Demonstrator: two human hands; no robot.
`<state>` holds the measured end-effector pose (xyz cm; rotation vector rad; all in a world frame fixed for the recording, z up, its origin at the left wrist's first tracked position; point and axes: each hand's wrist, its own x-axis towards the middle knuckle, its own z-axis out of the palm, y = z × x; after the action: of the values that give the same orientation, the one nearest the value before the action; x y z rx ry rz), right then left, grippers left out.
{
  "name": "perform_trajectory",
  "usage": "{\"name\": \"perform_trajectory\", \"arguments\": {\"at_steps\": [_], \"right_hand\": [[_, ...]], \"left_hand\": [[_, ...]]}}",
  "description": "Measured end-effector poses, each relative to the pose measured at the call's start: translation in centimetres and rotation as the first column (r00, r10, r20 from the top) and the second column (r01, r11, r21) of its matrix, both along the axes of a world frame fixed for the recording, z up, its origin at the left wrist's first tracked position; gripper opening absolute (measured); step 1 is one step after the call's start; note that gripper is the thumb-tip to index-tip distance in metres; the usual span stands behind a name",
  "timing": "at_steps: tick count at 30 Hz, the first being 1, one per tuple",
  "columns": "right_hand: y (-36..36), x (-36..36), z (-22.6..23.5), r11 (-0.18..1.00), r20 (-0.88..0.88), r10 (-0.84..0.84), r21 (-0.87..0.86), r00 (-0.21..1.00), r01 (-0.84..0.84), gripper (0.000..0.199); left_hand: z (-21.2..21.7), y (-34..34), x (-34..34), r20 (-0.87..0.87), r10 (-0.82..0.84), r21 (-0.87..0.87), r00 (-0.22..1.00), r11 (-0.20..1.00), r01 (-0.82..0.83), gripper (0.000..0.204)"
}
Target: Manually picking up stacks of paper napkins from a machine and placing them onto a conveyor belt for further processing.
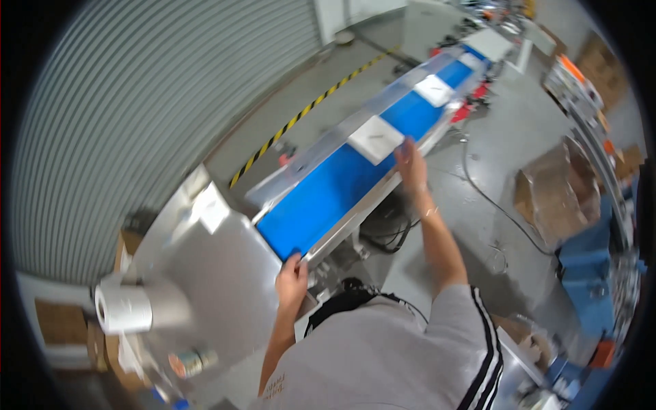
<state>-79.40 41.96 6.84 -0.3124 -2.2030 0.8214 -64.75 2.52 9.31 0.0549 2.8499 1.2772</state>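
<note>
A blue conveyor belt (318, 205) runs from in front of me toward the far right. My left hand (292, 281) is closed on the corner of the conveyor frame at its near end. On the belt lies a flat white square packet (376, 140) with a small dark mark on top. My right hand (411, 167) reaches over the conveyor's right edge beside this packet's right corner. Motion smears its fingers, and I cannot tell whether they grip the packet. Farther up the belt sits a second white packet (434, 90), with another pale one (470, 61) beyond it.
A metal table (225, 273) adjoins the belt's near end, carrying a white roll (126, 309), a small printed container (191, 362) and a white sheet (210, 208). A clear guard (301, 167) lines the belt's left side. A lined cardboard box (557, 191) and a cable (488, 198) are on the right.
</note>
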Motion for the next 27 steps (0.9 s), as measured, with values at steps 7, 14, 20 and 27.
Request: {"name": "perform_trajectory", "arguments": {"at_steps": [7, 14, 20, 27], "right_hand": [[-6.6, 24.6, -18.4, 0.966, 0.84, 0.028, -0.163, 0.541, 0.202, 0.035], [-18.3, 47.4, -26.4, 0.891, 0.934, 0.336, -0.273, -0.123, 0.363, 0.032], [-25.3, 49.5, -26.0, 0.719, 0.848, 0.486, -0.525, 0.209, 0.455, 0.033], [-30.0, 55.7, -25.5, 0.761, 0.904, 0.241, -0.402, 0.352, 0.509, 0.04]], "left_hand": [[-4.2, -2.3, 1.3, -0.439, -0.141, -0.078, 0.888, 0.99, 0.118, 0.009], [-4.0, -2.7, 0.4, -0.388, -0.152, 0.225, 0.909, 0.941, 0.253, 0.008], [-2.0, -3.2, 0.3, -0.364, -0.179, 0.215, 0.914, 0.939, 0.27, 0.018], [-3.1, -2.5, -0.2, -0.398, -0.219, 0.224, 0.891, 0.919, 0.326, 0.022]]}}
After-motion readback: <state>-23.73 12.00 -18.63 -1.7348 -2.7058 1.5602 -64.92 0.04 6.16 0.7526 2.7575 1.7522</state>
